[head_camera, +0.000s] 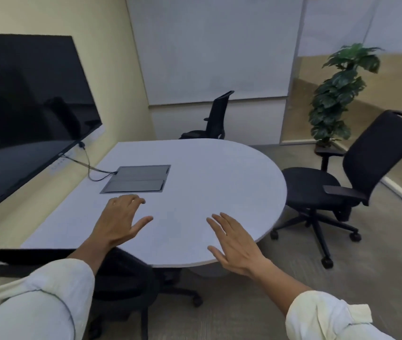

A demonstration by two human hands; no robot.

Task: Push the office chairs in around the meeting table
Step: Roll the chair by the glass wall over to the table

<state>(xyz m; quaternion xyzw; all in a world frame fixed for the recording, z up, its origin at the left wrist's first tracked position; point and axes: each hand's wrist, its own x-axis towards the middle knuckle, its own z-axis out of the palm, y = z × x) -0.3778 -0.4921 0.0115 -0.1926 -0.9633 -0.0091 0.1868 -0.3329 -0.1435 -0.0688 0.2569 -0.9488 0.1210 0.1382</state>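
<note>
Right of the desk (195, 168): swivel chair (337, 182) pulled out, nearer right hand (234, 246); both hands spread, empty, left hand (119, 222) farther.

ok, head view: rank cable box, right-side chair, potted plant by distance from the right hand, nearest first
From the right hand:
1. cable box, inset in the tabletop, ahead and left.
2. right-side chair, off the table's rounded end.
3. potted plant, far right corner.
</note>
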